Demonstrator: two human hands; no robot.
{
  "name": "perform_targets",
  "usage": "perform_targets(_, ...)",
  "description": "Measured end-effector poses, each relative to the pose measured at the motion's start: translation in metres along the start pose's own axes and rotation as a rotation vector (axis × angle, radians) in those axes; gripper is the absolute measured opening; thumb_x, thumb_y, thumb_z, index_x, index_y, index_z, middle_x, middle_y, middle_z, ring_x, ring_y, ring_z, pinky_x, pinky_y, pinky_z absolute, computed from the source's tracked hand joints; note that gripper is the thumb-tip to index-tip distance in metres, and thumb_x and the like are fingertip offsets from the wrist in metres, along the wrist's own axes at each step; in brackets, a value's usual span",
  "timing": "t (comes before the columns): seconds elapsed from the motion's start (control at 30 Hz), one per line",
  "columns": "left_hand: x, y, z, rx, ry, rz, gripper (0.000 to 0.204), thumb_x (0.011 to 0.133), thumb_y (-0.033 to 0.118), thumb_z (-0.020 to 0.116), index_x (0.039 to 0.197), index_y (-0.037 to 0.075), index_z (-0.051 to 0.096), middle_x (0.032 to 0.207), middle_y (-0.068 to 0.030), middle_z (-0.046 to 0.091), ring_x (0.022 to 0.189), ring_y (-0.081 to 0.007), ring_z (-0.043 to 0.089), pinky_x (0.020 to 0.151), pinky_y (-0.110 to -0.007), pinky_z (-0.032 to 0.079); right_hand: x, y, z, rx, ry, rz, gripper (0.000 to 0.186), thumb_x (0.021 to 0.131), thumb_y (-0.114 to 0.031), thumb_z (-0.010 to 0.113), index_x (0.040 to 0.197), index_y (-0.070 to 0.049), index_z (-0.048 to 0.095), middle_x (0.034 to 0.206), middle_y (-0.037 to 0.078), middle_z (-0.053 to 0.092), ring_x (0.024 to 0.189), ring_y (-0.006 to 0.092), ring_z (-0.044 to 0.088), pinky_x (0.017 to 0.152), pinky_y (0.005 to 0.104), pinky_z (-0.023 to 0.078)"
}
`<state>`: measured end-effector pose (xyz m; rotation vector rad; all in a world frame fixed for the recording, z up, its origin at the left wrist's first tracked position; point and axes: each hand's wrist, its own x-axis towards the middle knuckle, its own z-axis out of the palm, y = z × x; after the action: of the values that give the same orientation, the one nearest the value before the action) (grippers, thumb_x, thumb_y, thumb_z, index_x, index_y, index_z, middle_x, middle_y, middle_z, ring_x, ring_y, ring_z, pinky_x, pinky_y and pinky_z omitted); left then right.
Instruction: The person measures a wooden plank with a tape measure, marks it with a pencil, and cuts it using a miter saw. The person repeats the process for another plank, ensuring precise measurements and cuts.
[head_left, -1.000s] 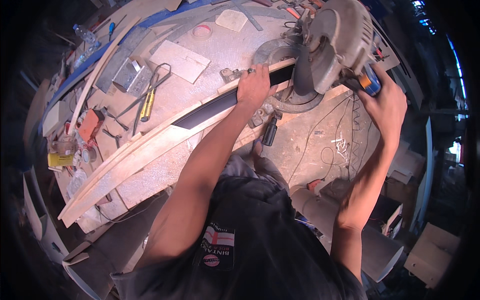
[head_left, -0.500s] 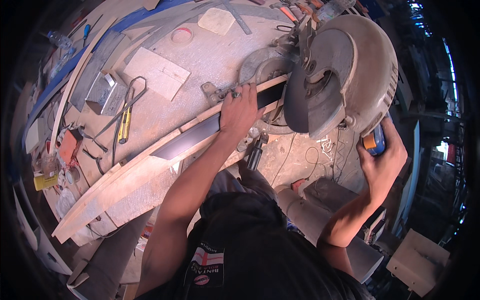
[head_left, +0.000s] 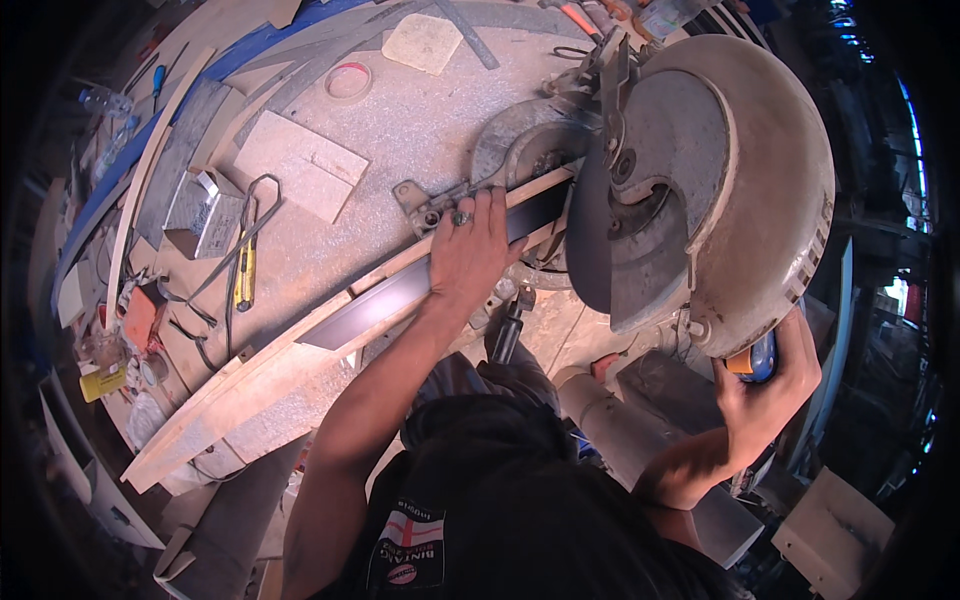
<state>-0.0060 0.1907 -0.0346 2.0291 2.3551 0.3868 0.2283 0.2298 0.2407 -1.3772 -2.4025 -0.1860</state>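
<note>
A miter saw with a dusty rounded guard and a dark round blade stands at the right. My right hand is closed around its blue and orange handle, below the guard. My left hand presses across a dark glossy strip and the pale wooden strips along it, fingers curled over the far edge, a ring on one finger. The strips run from the lower left up to the blade. The saw's metal fence lies just beyond my fingers. Where the strip meets the blade is partly hidden.
On the bench lie a pale board, a tape roll, a yellow utility knife, a dark strap and a metal block. Long strips line the left side. A cardboard box is at the lower right.
The saw's guard and handle have shifted toward the lower edge and look larger, my right hand moving with them. My left hand stays on the strips. The whole view has shifted slightly.
</note>
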Motion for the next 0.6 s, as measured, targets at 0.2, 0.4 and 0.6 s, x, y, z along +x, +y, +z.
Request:
perform_targets(0.2,-0.0012,0.0,0.0025,-0.008,-0.028,-0.003,0.085,0.095,0.057,0.072,0.154,-0.002,0.054,0.135,-0.0099,0.061,0.12,-0.0234,0.059,0.102,-0.039,0.047,0.0004,0.001,0.0001,-0.008,0.003,-0.009,0.047,0.074,-0.036,0.08,0.104,0.0,0.071,0.087,0.018,0.064,0.076,0.0424,0.062,0.07,0.0439,0.049)
perform_targets(0.4,-0.0008,-0.0001,0.0046,0.054,0.082,0.004,0.083,0.089,0.059,0.078,0.148,0.004,0.062,0.122,-0.0055,0.065,0.112,-0.0211,0.064,0.096,-0.037,0.052,0.0002,0.0041,0.0007,-0.014,0.021,-0.051,0.05,0.076,-0.04,0.08,0.103,0.001,0.07,0.086,0.019,0.062,0.077,0.043,0.062,0.069,0.0451,0.049)
perform_targets(0.6,-0.001,-0.0006,0.0041,0.053,0.091,0.011,0.082,0.09,0.059,0.078,0.147,0.003,0.063,0.122,-0.006,0.065,0.112,-0.0213,0.064,0.096,-0.037,0.051,-0.0017,0.0041,-0.0009,-0.037,0.014,-0.037,0.047,0.073,-0.033,0.08,0.102,0.002,0.069,0.085,0.019,0.06,0.076,0.0438,0.061,0.069,0.0458,0.048)
